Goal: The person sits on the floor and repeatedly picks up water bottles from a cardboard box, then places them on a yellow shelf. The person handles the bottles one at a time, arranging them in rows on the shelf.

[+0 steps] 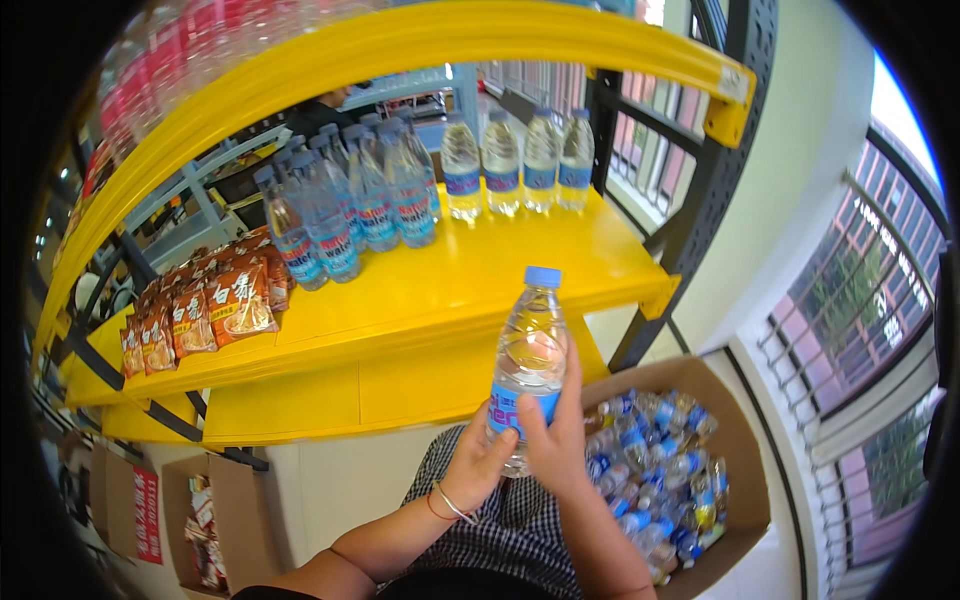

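Observation:
Upright in front of the yellow shelf (520, 262) I hold a clear water bottle (525, 350) with a blue cap and a blue label. My left hand (478, 450) grips its lower left side, thumb on the label. Around its right side wraps my right hand (560, 430), the thumb also over the label. On the shelf stands a short row of similar small bottles (502, 175) at the back right. Left of them is a cluster of taller bottles (365, 195) with blue and red labels. Brown and orange packets (240, 300) stand in rows farther left.
A large cardboard box (745, 490) full of loose bottles (650, 460) sits on the floor at my right. At lower left is another cardboard box (240, 520) with packets inside. A yellow beam (480, 28) crosses above; a dark upright post (720, 170) stands at right, near barred windows (860, 260).

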Demonstrator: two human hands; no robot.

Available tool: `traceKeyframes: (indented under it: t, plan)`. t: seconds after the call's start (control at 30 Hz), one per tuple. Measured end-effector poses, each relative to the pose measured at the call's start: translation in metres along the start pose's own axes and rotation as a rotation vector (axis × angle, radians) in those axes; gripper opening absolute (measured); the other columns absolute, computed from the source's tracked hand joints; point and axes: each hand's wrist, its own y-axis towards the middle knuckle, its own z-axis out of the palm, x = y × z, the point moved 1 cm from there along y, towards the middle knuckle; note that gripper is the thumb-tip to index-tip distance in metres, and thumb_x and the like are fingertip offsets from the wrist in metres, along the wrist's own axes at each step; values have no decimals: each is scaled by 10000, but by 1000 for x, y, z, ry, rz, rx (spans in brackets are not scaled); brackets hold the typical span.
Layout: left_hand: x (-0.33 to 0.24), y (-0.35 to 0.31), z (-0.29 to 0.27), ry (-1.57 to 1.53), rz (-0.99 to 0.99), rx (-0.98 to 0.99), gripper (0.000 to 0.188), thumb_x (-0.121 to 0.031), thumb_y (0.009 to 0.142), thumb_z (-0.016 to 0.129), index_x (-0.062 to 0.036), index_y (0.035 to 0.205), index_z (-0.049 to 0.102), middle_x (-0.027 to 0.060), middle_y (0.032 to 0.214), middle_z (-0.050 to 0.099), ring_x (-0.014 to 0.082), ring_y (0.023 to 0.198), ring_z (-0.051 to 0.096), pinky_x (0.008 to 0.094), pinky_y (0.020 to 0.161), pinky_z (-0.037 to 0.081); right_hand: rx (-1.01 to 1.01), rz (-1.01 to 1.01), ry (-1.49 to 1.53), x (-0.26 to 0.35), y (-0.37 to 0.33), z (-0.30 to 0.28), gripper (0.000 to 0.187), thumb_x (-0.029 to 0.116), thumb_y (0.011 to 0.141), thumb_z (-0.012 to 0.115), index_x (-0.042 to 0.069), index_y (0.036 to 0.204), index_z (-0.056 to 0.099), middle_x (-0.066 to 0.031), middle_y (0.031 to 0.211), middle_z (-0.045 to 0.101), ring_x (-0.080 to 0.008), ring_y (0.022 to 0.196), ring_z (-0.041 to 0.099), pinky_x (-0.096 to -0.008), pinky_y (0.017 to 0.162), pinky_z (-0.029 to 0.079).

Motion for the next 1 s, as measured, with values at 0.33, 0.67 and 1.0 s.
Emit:
traceKeyframes:
  t: [0.33,0.67,1.0]
  plan:
    - [-48,72,-26,63,188,28,520,-242,933,526,1,1336,305,85,1226,491,151,1115,484,308,958,393,465,-44,-453,-1,57,-3,907,247,749,745,7,1407,169,-219,1316,421,-331,1222,436,-393,998,364]
    - [-39,179,-88,822,332,41,592,-315,887,592,-17,1340,353,154,1244,401,243,1152,458,351,986,383,326,-7,-590,-45,136,17,781,139,638,799,14,1272,361,-213,1106,582,-375,1055,555,-410,879,457]
    - [-25,224,-120,727,305,87,636,-259,844,658,-31,1346,342,130,1239,414,223,1146,476,361,937,438,242,-152,-501,-114,169,19,623,157,688,762,60,1210,437,-204,1031,611,-377,989,585,-405,831,473]
